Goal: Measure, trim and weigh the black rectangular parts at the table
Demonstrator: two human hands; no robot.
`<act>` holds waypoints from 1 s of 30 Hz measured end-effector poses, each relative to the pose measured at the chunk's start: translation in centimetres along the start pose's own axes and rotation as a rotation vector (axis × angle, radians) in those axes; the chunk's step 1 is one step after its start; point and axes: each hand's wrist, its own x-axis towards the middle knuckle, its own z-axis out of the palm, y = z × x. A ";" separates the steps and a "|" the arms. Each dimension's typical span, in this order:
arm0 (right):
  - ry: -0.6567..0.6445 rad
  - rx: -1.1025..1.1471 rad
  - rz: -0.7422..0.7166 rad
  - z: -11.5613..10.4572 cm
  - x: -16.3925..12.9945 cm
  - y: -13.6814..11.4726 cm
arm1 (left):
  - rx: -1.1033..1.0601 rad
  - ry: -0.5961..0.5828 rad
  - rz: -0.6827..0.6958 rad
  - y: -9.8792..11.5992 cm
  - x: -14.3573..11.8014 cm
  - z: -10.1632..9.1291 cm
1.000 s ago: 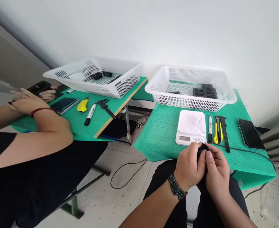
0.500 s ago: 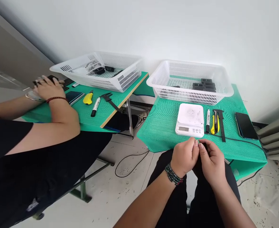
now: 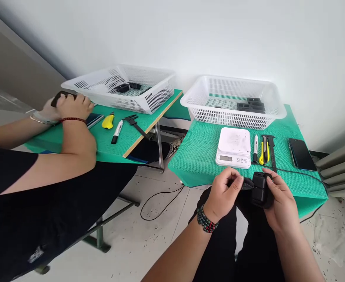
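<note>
Two hands (image 3: 224,192), one black part (image 3: 260,189).

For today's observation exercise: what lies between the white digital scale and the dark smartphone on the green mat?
In the head view, a black-capped white marker, yellow utility knife and black caliper lie side by side.

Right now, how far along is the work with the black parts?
Done: several black parts lie in the white basket. In hand: right hand grips a black block; left hand pinches a small black piece beside it. Left: the scale platform holds nothing.
</note>
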 end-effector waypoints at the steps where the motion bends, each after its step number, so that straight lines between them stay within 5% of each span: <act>1: 0.025 0.027 -0.019 -0.1 -0.1 -0.1 | -0.011 -0.017 0.000 -0.1 -0.2 0.6; 5: 0.098 0.070 -0.051 -1.0 -0.8 0.0 | 0.002 -0.005 0.095 -0.2 -1.5 3.9; 9: 0.156 0.019 -0.094 -2.6 -1.7 1.1 | 0.156 -0.063 0.354 0.8 -1.9 6.0; 12: 0.219 -0.053 -0.087 -3.6 -2.6 2.5 | 0.337 -0.251 0.464 1.9 -1.5 5.6; 16: 0.199 -0.200 -0.089 -3.6 -3.9 4.8 | 0.359 -0.392 0.363 2.8 -1.8 4.0; 19: 0.244 -0.211 -0.121 -3.3 -4.3 4.9 | 0.327 -0.331 0.292 2.5 -3.5 3.8; 25: 0.499 -0.195 -0.291 -3.8 -3.5 0.7 | 0.243 -0.309 0.357 0.8 -7.2 6.6; 30: 0.345 -0.214 -0.305 -3.8 -5.3 2.3 | 0.165 -0.077 0.396 1.1 -7.6 7.2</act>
